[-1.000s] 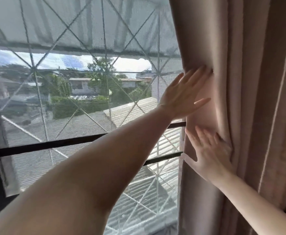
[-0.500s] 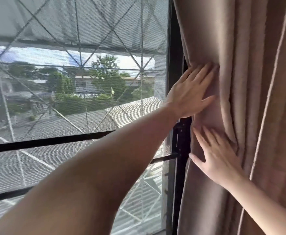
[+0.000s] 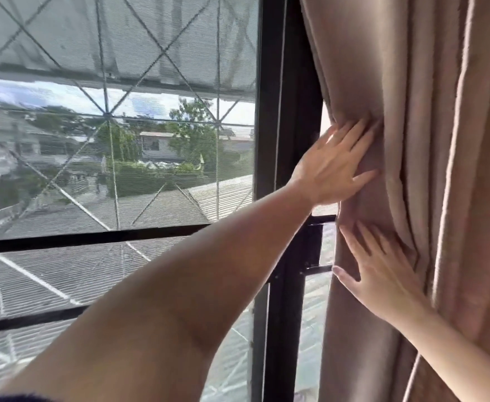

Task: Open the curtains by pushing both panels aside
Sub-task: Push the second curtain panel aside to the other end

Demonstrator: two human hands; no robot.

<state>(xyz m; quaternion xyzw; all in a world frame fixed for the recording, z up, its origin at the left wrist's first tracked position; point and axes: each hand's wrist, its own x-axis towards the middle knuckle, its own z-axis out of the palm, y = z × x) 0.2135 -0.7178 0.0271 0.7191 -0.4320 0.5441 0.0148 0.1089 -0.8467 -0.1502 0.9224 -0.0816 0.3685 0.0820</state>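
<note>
Fingers: left hand [image 3: 332,166] and right hand [image 3: 383,281] both flat, spread, gripping nothing, pressed on the curtain panel [image 3: 389,82].
Change: the panel's edge has slid right past the black window frame [image 3: 281,111] since a second ago.
Meaning: this side looks nearly open.
Panel: beige, bunched in deep folds, far right.

My left hand [image 3: 332,169] presses flat on the bunched curtain [image 3: 412,111]. My right hand [image 3: 383,274] presses flat just below, beside the black window frame [image 3: 284,111]
</note>
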